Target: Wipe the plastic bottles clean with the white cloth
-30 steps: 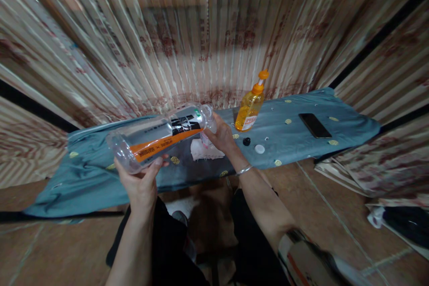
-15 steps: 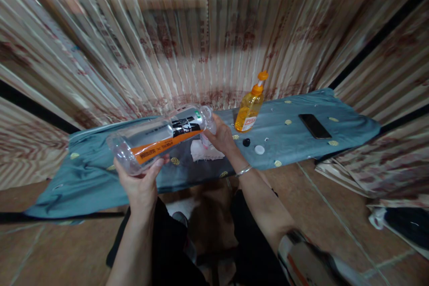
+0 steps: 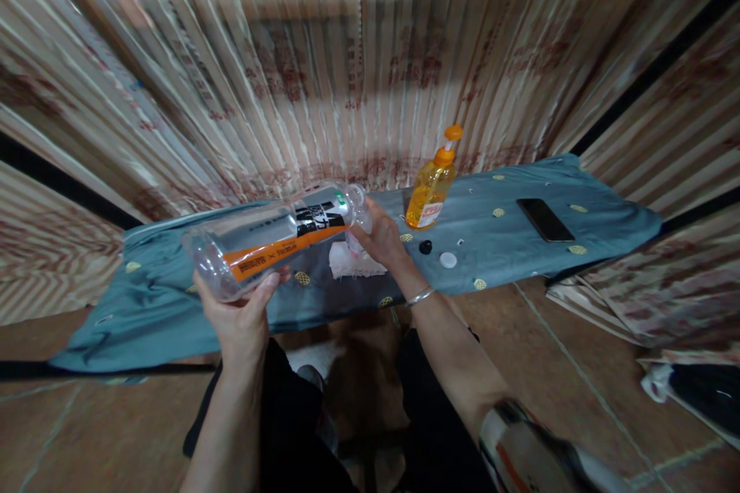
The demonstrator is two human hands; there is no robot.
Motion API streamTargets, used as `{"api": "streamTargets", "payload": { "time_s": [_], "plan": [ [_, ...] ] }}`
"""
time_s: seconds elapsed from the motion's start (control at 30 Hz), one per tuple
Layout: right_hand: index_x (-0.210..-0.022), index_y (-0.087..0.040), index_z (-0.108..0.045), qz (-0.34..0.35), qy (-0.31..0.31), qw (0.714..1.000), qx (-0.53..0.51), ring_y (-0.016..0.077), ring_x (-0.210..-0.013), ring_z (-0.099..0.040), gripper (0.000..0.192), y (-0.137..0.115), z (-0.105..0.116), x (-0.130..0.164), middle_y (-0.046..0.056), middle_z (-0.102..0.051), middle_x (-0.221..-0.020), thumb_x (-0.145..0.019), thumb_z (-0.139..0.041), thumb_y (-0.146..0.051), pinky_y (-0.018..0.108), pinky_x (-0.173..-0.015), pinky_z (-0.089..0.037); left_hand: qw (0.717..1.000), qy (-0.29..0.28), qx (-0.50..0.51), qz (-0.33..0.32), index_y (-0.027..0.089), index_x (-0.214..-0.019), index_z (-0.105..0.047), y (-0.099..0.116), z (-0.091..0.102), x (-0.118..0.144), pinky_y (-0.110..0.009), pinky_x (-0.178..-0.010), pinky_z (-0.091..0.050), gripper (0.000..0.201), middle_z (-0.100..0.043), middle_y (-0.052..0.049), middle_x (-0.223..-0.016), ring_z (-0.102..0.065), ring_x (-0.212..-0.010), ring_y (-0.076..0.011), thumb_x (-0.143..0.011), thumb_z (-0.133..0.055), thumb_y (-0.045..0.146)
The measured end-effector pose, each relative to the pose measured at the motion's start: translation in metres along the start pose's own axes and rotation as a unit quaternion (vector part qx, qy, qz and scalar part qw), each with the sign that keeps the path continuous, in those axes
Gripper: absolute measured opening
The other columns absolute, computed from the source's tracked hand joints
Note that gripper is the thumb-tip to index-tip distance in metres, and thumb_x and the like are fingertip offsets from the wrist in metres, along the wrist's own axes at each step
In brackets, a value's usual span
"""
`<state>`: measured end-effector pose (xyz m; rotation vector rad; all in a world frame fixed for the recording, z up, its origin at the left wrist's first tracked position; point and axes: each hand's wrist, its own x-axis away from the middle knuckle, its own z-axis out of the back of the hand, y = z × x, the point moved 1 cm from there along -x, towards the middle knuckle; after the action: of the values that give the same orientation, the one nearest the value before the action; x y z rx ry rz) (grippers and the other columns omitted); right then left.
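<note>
While it lies almost on its side, the clear plastic bottle (image 3: pixel 274 240) spans the gap between both hands, its long axis running from the base low at the left up to the neck at the right. The left hand (image 3: pixel 240 316) cups the base from beneath, fingers curled up around it. The right hand (image 3: pixel 378 235) is closed about the neck end, so the mouth sits within or just past its fingers; whether a cap is on cannot be told. Each hand has one end, and the bottle's black-and-orange label lies between them, nearer the right hand. Directly under the right hand a white cloth (image 3: pixel 355 262) rests on the bench (image 3: pixel 150 308), which is draped in a grey-blue cover. Just beyond that hand to its right lie a small black cap (image 3: pixel 425 246) and a white cap (image 3: pixel 447 259), then an orange pump bottle (image 3: pixel 431 189) standing upright. Well off to the right, a dark phone (image 3: pixel 544 219) lies flat.
</note>
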<state>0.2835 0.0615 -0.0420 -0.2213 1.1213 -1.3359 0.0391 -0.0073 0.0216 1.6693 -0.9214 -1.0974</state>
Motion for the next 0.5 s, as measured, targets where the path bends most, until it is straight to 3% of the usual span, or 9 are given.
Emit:
{"api": "streamTargets", "payload": {
  "time_s": [0.27, 0.5],
  "plan": [
    [-0.149, -0.010, -0.056, -0.003, 0.001, 1.000, 0.000, 0.0338, -0.140, -0.064, 0.063, 0.0017, -0.0028, 0.0003, 0.023, -0.067, -0.148, -0.094, -0.072, -0.036, 0.052, -0.120, -0.051, 1.000, 0.011, 0.026, 0.012, 0.022, -0.116, -0.058, 0.0055, -0.0031, 0.0003, -0.042, -0.073, -0.064, 0.079, -0.069, -0.003, -0.106, -0.073, -0.072, -0.0199, -0.050, -0.099, 0.037],
    [-0.149, -0.017, -0.056, -0.003, 0.008, 1.000, -0.001, 0.0344, -0.141, -0.064, 0.063, 0.0050, -0.0046, 0.0006, 0.021, -0.067, -0.149, -0.094, -0.073, -0.042, 0.055, -0.121, -0.051, 1.000, 0.007, 0.029, 0.011, 0.023, -0.120, -0.056, 0.0065, -0.0037, 0.0011, -0.041, -0.071, -0.064, 0.079, -0.069, -0.004, -0.106, -0.072, -0.070, -0.0190, -0.054, -0.098, 0.035]
  ]
}}
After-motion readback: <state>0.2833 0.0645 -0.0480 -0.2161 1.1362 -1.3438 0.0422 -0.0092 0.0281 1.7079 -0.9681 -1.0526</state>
